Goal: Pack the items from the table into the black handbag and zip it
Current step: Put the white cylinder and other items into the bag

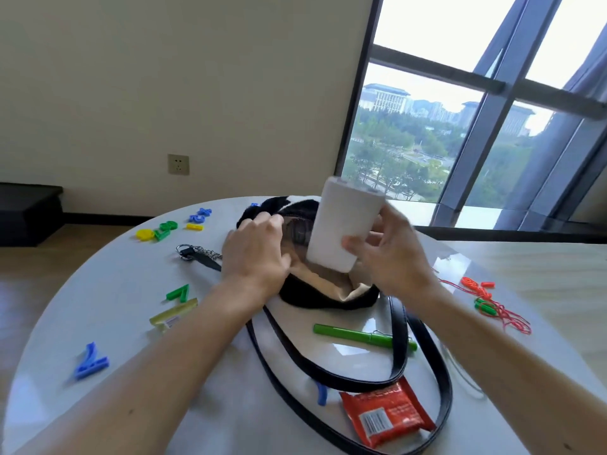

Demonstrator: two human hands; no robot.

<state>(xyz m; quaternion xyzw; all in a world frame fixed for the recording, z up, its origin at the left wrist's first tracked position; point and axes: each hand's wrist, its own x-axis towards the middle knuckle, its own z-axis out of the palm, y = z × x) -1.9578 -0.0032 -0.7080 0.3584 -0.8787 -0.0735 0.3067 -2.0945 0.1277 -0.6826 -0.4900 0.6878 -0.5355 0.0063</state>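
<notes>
The black handbag (328,298) lies open in the middle of the round white table (131,323), its tan lining showing. My left hand (254,254) grips the bag's left rim and holds the mouth apart. A white power bank (343,229) stands tilted with its lower end in the bag's opening, and my right hand (391,257) holds it from the right side. The bag's black straps (399,353) loop toward me across the table. A green pen (358,334) lies under the strap loop, and a red snack packet (387,417) sits near the front edge.
On the left lie a keychain with a chain (197,254), a yellow-green tube (174,315) and coloured plastic numbers (161,229), including a blue one (90,362). Red string with orange and green pieces (486,300) lies at the right. A window is behind the table.
</notes>
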